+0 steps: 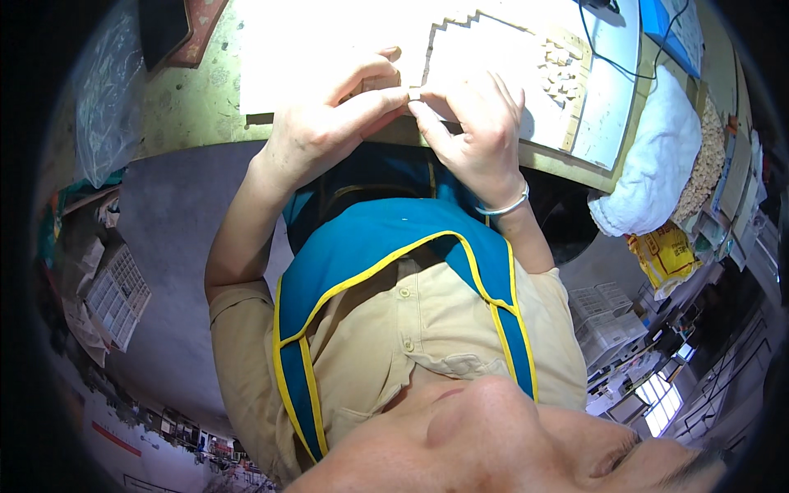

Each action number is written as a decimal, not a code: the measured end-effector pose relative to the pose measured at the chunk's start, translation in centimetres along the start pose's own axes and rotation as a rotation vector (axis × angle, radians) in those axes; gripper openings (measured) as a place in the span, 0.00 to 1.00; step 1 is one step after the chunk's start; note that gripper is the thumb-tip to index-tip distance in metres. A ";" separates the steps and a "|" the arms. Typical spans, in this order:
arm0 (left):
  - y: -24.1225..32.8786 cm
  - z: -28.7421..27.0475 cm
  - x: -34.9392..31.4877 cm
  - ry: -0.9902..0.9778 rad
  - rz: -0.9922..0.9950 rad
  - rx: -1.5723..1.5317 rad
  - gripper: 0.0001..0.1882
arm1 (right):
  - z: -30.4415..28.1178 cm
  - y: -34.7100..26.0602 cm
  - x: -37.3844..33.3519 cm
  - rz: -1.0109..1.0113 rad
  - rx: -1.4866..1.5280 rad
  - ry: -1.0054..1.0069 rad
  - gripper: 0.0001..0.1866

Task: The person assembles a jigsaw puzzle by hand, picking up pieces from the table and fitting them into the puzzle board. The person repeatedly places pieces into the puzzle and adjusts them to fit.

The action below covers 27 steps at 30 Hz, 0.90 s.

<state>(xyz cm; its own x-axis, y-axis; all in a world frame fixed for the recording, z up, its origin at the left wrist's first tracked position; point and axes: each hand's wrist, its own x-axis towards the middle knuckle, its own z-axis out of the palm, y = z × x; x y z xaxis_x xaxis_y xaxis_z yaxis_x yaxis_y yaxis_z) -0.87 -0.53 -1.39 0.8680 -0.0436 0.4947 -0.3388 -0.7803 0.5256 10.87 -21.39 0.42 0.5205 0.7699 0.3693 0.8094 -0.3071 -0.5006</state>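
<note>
Left of the tan-edged tray [577, 105], a small pale piece [414, 94] is pinched by the left hand [329, 123] and right hand [478, 122] together, seemingly steadied between opposed fingertips.

A small piece [414, 94], pale and almost white, sits between the tips of the left fingers [385, 102] and the right fingers [429, 122]. It looks short and blocky, with plain sides. Its left end meets the left fingertips; its right side lies against the right fingertips, with the right thumb tip just below it. It is raised in this grasp, partly covered, so its full shape and finer surface details cannot be told.
</note>
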 end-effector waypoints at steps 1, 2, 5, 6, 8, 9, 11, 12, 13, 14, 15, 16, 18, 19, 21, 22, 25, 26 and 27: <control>0.0 0.0 -0.1 0.000 -0.002 0.000 0.17 | 0.1 0.0 0.0 -0.001 -0.004 0.003 0.09; 0.0 0.1 -0.1 0.001 -0.005 0.000 0.17 | 0.1 0.1 0.0 -0.002 -0.009 0.006 0.09; 0.1 -0.1 0.0 -0.004 -0.010 0.002 0.17 | 0.3 0.3 0.1 -0.008 -0.004 0.013 0.09; 0.1 -0.1 0.1 -0.005 -0.007 0.006 0.17 | 0.3 0.3 0.1 -0.011 0.001 0.015 0.09; 0.0 -0.2 0.1 -0.006 -0.003 0.014 0.17 | 0.2 0.0 0.3 -0.008 0.002 0.016 0.08; 0.0 -0.2 0.1 0.000 0.003 0.015 0.17 | 0.1 -0.1 0.4 -0.007 0.003 0.017 0.08; 0.0 -0.1 0.1 0.011 0.015 0.015 0.17 | 0.1 -0.1 0.3 0.001 -0.010 0.003 0.08; -0.1 -0.1 0.1 0.014 0.014 0.012 0.17 | 0.0 -0.1 0.2 0.005 -0.016 -0.003 0.07; -0.1 0.0 -0.1 0.017 0.011 0.010 0.17 | 0.0 -0.1 0.2 0.007 -0.011 -0.006 0.07; -0.2 0.0 -0.1 0.020 0.008 0.009 0.17 | 0.0 -0.1 0.1 0.009 -0.006 -0.009 0.07; -0.2 0.1 -0.1 0.023 0.011 0.012 0.17 | 0.0 -0.1 0.1 0.010 0.000 -0.012 0.07; -0.2 0.1 -0.1 0.027 0.015 0.015 0.17 | 0.0 -0.1 0.1 0.007 -0.003 -0.008 0.07; -0.2 0.0 -0.1 0.026 0.021 0.016 0.17 | 0.0 -0.1 0.0 0.001 -0.008 0.000 0.07; -0.2 -0.1 0.1 0.023 0.024 0.015 0.16 | 0.0 -0.1 0.0 0.004 0.002 -0.001 0.07; 0.0 -0.2 0.2 0.019 0.023 0.012 0.16 | -0.1 0.1 -0.2 0.011 0.020 -0.002 0.08; 0.0 -0.2 0.3 0.020 0.019 0.012 0.16 | 0.0 0.1 -0.2 0.019 0.025 -0.003 0.08; 0.0 -0.1 0.2 0.021 0.016 0.014 0.17 | 0.1 0.4 -0.4 0.034 0.038 -0.004 0.08; 0.0 -0.1 0.1 0.021 0.017 0.016 0.17 | 0.1 0.5 -0.4 0.033 0.041 -0.004 0.08; -0.1 -0.1 0.1 0.021 0.021 0.019 0.17 | 0.2 0.6 -0.4 0.032 0.044 -0.004 0.08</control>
<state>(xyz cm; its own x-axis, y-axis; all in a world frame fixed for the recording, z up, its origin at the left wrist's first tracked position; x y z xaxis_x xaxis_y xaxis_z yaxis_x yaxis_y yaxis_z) -0.78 -0.42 -1.29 0.8528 -0.0468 0.5202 -0.3497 -0.7909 0.5022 11.05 -21.80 -0.14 0.5448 0.7624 0.3492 0.7794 -0.3067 -0.5463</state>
